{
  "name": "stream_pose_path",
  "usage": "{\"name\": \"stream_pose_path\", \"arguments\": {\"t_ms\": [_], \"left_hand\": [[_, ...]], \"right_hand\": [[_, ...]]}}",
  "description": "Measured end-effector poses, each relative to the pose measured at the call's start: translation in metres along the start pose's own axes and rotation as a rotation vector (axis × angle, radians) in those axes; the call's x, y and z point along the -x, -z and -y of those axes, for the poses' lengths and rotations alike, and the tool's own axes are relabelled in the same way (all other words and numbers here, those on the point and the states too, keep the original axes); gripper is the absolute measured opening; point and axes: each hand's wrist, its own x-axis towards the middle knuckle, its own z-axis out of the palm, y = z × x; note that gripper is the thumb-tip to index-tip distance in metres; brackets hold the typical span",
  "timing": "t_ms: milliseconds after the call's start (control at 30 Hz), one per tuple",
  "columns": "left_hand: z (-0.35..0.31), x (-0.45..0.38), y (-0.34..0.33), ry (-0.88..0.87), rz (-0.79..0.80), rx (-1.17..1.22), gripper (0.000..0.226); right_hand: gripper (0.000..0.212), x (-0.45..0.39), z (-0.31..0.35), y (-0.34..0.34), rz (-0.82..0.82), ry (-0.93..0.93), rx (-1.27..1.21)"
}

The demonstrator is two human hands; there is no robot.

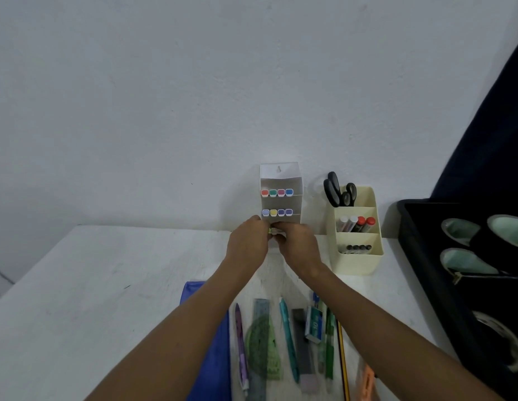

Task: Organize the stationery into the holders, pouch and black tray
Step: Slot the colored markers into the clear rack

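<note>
A white tiered marker holder [281,180] stands against the wall with two rows of coloured marker caps showing. My left hand [247,241] and my right hand [298,246] meet at its lowest tier, both pinching a small marker [273,230] whose green-yellow end peeks out between the fingers. A cream holder [357,256] to the right carries scissors [339,189], markers and dark pens. The blue pouch [207,342] lies under my left forearm. The black tray [425,256] at the right holds tape rolls.
Loose on the white table near me lie a purple pen [241,342], a green protractor [263,345] on a ruler, a teal pen [288,340], a grey eraser bar [304,351], a small box [314,325], green pens, a pencil and an orange item [367,380].
</note>
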Motion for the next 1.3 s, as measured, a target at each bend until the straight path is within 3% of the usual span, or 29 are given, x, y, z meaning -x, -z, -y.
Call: {"name": "stream_pose_path", "arguments": {"t_ms": [167, 300, 467, 700, 833, 1133, 1300], "left_hand": [[0.003, 0.001, -0.002, -0.026, -0.017, -0.033, 0.027], [-0.001, 0.004, 0.006, -0.061, 0.009, -0.086, 0.022], [-0.004, 0.048, 0.022, -0.126, 0.008, 0.038, 0.043], [-0.004, 0.147, 0.043, -0.151, 0.539, 0.003, 0.029], [-0.003, 0.186, 0.041, -0.161, 0.635, 0.056, 0.03], [-0.038, 0.207, 0.012, -0.285, 0.734, -0.006, 0.047], [-0.042, 0.208, 0.006, -0.35, 0.692, -0.08, 0.039]], "right_hand": [[0.02, 0.0, -0.001, -0.002, -0.011, 0.02, 0.068], [0.025, -0.001, 0.003, 0.008, 0.077, 0.066, 0.108], [0.045, 0.026, 0.014, 0.039, 0.2, 0.143, 0.024], [0.026, 0.093, 0.026, 0.114, 0.633, 0.03, 0.153], [0.022, 0.128, 0.016, 0.145, 0.76, -0.048, 0.277], [0.068, 0.157, -0.006, 0.156, 0.693, -0.432, 0.473], [0.06, 0.166, -0.001, 0.145, 0.616, -0.533, 0.423]]}}
